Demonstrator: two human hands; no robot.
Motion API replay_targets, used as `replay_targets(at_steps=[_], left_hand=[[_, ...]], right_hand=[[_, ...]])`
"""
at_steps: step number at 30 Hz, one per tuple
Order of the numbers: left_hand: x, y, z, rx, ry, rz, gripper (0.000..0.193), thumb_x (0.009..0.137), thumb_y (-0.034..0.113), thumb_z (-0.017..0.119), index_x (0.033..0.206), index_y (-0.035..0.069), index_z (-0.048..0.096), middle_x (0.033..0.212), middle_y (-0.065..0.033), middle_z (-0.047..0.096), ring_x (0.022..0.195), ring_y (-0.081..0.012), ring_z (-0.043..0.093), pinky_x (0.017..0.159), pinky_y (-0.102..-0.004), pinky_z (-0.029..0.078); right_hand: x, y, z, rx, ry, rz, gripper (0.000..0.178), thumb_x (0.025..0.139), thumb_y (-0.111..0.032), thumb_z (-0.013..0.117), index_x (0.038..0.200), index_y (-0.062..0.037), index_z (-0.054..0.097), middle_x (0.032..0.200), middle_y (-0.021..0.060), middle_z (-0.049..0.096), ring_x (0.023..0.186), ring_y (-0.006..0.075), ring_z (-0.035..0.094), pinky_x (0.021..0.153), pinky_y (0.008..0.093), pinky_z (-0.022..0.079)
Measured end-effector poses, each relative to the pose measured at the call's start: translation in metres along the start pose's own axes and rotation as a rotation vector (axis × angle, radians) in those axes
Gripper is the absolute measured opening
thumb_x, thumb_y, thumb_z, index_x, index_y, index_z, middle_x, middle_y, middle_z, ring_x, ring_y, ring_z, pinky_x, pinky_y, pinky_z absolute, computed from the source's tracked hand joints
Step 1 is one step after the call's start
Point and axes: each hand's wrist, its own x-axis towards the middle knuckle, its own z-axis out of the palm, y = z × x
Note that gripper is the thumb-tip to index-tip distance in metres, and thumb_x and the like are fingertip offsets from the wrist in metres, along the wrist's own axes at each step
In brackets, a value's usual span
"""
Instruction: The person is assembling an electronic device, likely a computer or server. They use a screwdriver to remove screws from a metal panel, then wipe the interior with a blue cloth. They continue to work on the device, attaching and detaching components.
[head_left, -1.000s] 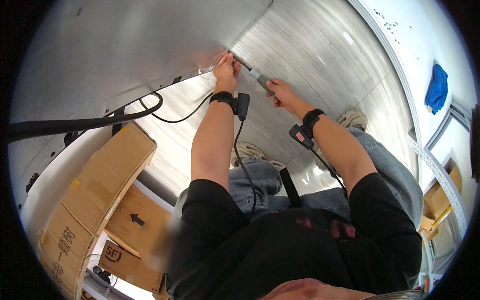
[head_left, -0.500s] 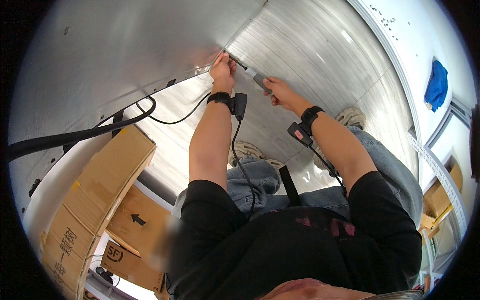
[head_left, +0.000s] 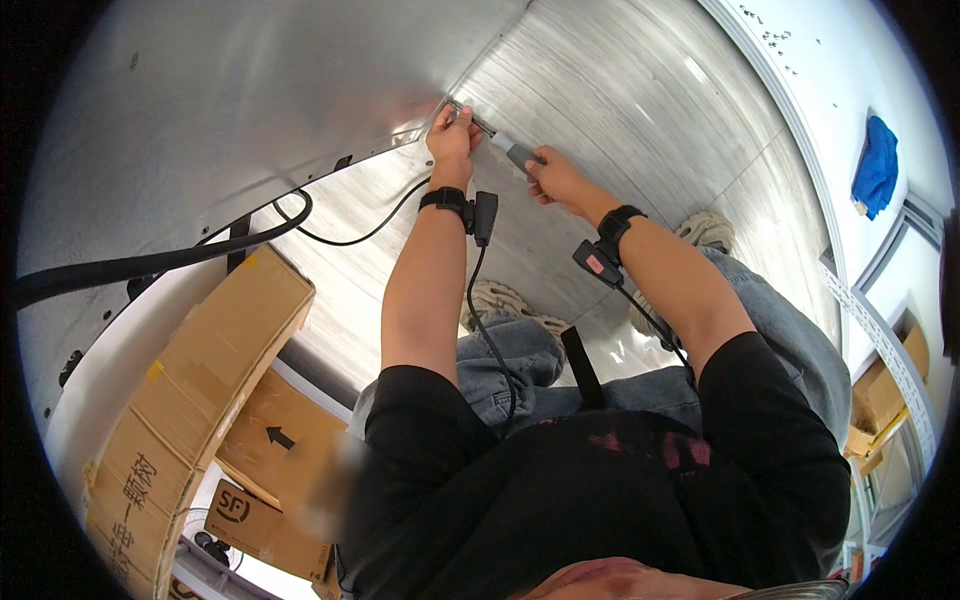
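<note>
In my right hand [head_left: 556, 177] is a screwdriver [head_left: 517, 154] with a grey handle and a long thin shaft, my fingers wrapped round the handle. Its shaft slants up and left to the lower edge of a large grey metal panel [head_left: 290, 85]. Close to that edge, my left hand [head_left: 453, 142] has its thumb and fingers closed about the front part of the shaft. The very tip sits at the panel's corner, too small to make out; any screw there cannot be seen.
A thick black cable [head_left: 160, 263] crosses from the panel at left. Below it stand cardboard boxes [head_left: 205, 360]. Pale plank floor [head_left: 640, 110] lies beyond my hands. At right, a white surface [head_left: 835, 60] bears a blue cloth [head_left: 876, 165] and several small screws. Cabled black devices are strapped to both wrists.
My left hand has shifted slightly right and down, its fingers further along the shaft. My right hand has moved slightly up and left with the screwdriver.
</note>
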Motion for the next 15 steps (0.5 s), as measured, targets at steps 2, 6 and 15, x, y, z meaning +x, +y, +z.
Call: replay_targets(at_steps=[2, 6, 15], left_hand=[[-0.003, -0.001, 0.0, 0.03, 0.003, -0.018, 0.026, 0.081, 0.013, 0.07, 0.103, 0.007, 0.057, 0.078, -0.0043, 0.062, 0.059, -0.0132, 0.057, 0.052, -0.0275, 0.051], [-0.014, 0.003, 0.007, 0.12, 0.008, -0.056, 0.019, 0.081, 0.011, 0.07, 0.092, 0.003, 0.058, 0.077, -0.0051, 0.061, 0.059, -0.0131, 0.057, 0.053, -0.0285, 0.053], [-0.007, 0.006, 0.008, 0.176, -0.002, -0.076, 0.009, 0.085, 0.008, 0.063, 0.089, 0.001, 0.057, 0.075, -0.0069, 0.062, 0.055, -0.0131, 0.057, 0.052, -0.0259, 0.052]], right_hand=[[-0.005, -0.003, 0.008, -0.104, 0.043, -0.074, 0.033, 0.088, -0.017, 0.059, 0.112, -0.0019, 0.043, 0.094, 0.0125, 0.053, 0.077, 0.0187, 0.056, 0.062, 0.0353, 0.047], [0.015, 0.018, 0.015, -0.502, 0.346, -0.451, 0.043, 0.081, -0.014, 0.067, 0.111, -0.0005, 0.041, 0.095, 0.0149, 0.054, 0.074, 0.023, 0.058, 0.058, 0.0348, 0.047], [0.004, -0.008, -0.016, 0.261, -0.179, 0.073, 0.044, 0.085, -0.016, 0.063, 0.119, -0.0004, 0.041, 0.097, 0.0133, 0.053, 0.073, 0.0216, 0.058, 0.058, 0.0341, 0.053]])
